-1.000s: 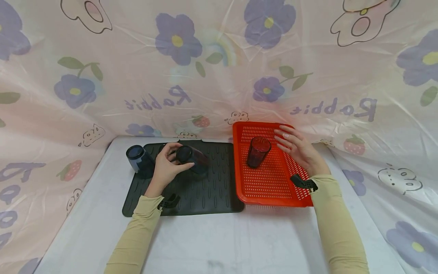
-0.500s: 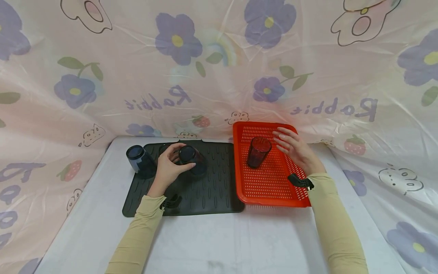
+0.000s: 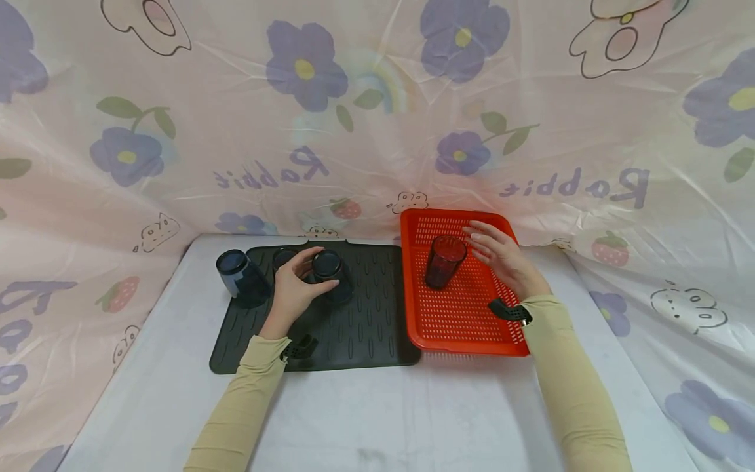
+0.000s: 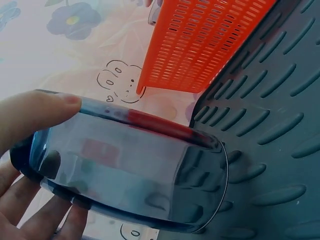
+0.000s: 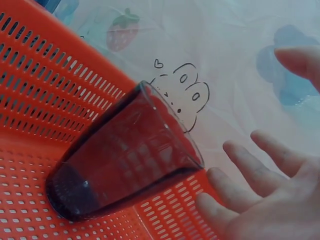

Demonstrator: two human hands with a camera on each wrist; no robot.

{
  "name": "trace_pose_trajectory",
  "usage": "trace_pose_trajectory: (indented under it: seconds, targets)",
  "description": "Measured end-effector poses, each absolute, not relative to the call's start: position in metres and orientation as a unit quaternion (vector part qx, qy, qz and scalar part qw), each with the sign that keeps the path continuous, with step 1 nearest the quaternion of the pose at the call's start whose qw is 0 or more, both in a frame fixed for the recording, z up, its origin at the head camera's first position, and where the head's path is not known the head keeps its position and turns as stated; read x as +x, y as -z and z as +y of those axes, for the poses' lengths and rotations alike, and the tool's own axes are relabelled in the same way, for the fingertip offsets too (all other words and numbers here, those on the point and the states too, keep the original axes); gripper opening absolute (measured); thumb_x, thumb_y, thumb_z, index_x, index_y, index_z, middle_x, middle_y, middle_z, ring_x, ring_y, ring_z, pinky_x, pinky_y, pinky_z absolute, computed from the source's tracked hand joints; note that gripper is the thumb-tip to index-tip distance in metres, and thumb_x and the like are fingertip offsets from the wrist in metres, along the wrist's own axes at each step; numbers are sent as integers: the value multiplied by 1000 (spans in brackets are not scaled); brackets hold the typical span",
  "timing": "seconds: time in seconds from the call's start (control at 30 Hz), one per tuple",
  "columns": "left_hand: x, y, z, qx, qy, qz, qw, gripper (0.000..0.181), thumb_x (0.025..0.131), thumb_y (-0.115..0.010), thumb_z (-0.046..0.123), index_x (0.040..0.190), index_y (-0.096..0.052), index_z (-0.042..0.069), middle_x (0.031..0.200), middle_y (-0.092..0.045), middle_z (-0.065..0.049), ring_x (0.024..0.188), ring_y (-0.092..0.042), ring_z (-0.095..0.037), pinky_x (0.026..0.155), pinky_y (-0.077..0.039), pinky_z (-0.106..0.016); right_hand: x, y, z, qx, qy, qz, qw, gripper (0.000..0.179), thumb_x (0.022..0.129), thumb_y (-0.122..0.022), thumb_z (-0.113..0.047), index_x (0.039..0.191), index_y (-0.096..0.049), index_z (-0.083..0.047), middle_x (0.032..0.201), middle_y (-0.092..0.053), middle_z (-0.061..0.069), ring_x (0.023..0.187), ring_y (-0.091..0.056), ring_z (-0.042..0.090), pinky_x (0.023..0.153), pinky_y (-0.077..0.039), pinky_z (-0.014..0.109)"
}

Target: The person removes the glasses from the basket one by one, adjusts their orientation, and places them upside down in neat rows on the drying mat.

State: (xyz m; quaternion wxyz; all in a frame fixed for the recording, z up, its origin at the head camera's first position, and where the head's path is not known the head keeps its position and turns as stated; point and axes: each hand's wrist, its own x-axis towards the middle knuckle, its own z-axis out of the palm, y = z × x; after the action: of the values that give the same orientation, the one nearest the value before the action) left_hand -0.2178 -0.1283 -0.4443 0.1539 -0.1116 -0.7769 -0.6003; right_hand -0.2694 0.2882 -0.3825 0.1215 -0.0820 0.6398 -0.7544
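Note:
My left hand [image 3: 291, 288] grips a dark blue, see-through glass [image 3: 328, 265] between thumb and fingers. That glass stands base up, its rim down at the black ribbed mat [image 3: 371, 328]; the left wrist view shows the rim edge [image 4: 225, 170] right at the ribs. To the right, a second glass [image 3: 445, 262] sits mouth up in the red perforated basket [image 3: 460, 328], looking dark red against it. Beside this glass is my right hand [image 3: 507, 259], fingers spread and nothing in them; the right wrist view shows the fingertips [image 5: 215, 175] just off the rim.
Another blue glass [image 3: 244, 278] stands upside down on the mat's left part. Behind my left hand, one more glass [image 3: 284, 257] is partly hidden. A patterned curtain [image 3: 354, 151] rises behind the white table [image 3: 377, 413].
The glass in my left hand has gone from tilted to nearly upright and shifted slightly. My right hand has moved left, closer to the glass in the basket.

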Motion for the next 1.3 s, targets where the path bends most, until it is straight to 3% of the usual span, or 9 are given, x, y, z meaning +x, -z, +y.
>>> trace_pose_trajectory:
  seconds: [0.23, 0.67, 0.9, 1.3]
  targets:
    - [-219, 443, -126, -108, 597, -779, 162, 67, 67, -88, 7, 129, -60, 8, 124, -60, -8, 110, -59, -27, 97, -46, -41, -271, 386, 285, -79, 743, 654, 118, 63, 98, -56, -18, 151, -23, -4, 152, -29, 15, 140, -20, 36, 115, -12, 49]
    - [-221, 447, -123, -78, 602, -778, 162, 67, 67, -89, 10, 128, -62, 17, 125, -59, -6, 113, -58, -23, 97, -47, -35, -275, 390, 283, -83, 731, 665, 127, 66, 98, -58, -20, 151, -23, -4, 153, -23, 18, 139, -21, 32, 116, -11, 48]
    - [-222, 449, -121, -81, 601, -777, 169, 68, 66, -89, 8, 128, -61, 12, 124, -60, -9, 113, -58, -25, 98, -46, -38, -276, 392, 281, -86, 725, 672, 124, 58, 97, -58, -20, 147, -32, -7, 152, -25, 19, 139, -22, 31, 115, -12, 49]
    - [-223, 450, -118, -70, 602, -776, 177, 66, 64, -89, 7, 122, -58, 10, 119, -64, -6, 111, -59, -21, 98, -46, -35, -277, 395, 277, -89, 713, 683, 129, 62, 96, -60, -21, 148, -31, -6, 152, -26, 18, 139, -22, 27, 114, -9, 52]
